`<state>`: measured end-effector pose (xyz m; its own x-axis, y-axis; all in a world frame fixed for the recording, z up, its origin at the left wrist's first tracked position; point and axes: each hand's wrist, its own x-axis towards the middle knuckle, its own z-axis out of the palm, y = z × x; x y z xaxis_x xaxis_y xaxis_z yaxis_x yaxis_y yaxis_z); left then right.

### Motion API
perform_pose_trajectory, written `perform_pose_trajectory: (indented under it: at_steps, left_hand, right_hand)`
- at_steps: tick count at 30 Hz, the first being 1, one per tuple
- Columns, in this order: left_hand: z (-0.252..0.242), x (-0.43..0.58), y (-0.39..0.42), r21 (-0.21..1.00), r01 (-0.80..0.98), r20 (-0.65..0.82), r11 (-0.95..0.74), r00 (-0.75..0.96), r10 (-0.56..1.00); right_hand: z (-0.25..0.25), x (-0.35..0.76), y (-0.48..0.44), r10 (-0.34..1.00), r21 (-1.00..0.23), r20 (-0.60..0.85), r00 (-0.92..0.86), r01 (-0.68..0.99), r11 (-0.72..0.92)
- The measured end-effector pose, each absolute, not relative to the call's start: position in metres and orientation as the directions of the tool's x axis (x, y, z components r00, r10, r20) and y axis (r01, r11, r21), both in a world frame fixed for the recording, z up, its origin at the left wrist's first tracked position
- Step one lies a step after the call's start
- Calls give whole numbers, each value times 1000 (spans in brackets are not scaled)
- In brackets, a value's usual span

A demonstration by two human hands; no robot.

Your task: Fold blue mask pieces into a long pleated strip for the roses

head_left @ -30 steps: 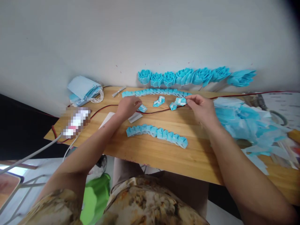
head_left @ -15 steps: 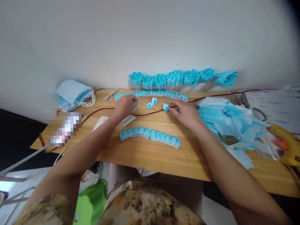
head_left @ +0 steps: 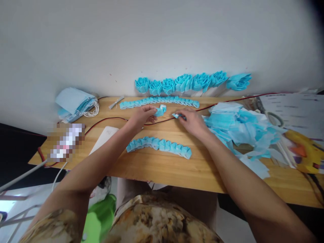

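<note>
My left hand (head_left: 142, 117) pinches a small folded blue fabric piece (head_left: 160, 111), with a white patch on its upper end. Whether this is one piece or two touching cannot be made out. Between the fingers of my right hand (head_left: 191, 121) is another folded blue petal (head_left: 175, 115), largely covered by the fingers. Closer to me lies a short row of folded blue petals (head_left: 159, 145). Behind both hands a longer curved row of petals (head_left: 159, 100) stretches across the table.
Several blue fabric flowers (head_left: 168, 86) lean along the wall. Cut blue fabric (head_left: 235, 125) and a yellow glue gun (head_left: 307, 152) lie right. Stacked masks (head_left: 76, 101) and a white flat device (head_left: 105, 136) are left. A red-black cable (head_left: 107, 118) crosses the wooden table (head_left: 162, 172).
My left hand has moved right to the folded piece in the middle. My right hand has closed on the petal it was touching and shifted slightly left. The view has shifted a little.
</note>
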<state>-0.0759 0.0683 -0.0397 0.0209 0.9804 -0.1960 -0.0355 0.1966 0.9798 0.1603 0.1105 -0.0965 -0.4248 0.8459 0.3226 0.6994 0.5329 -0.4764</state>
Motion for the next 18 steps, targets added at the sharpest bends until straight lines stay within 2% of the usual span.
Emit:
perform_pose_trajectory:
  at_steps: [5, 9, 11, 15, 18]
  left_hand:
    - [-55, -60, 79, 984, 157, -97, 81, 93, 991]
    - [-63, -52, 90, 949, 289, 42, -126, 279, 959]
    - [-58, -58, 90, 910, 342, 123, -233, 315, 941]
    - [-33, -92, 76, 773, 517, 304, -367, 205, 930]
    - [-20, -123, 63, 642, 703, 332, -306, 105, 937]
  right_hand:
    - [-99, 160, 122, 886, -669, 419, -200, 591, 450]
    - [-105, 163, 125, 870, -706, 432, -237, 511, 490]
    - [-106, 167, 124, 872, -705, 423, -247, 514, 488]
    - [-102, 174, 123, 881, -685, 419, -221, 560, 466]
    - [-99, 172, 121, 875, -662, 421, -237, 579, 476]
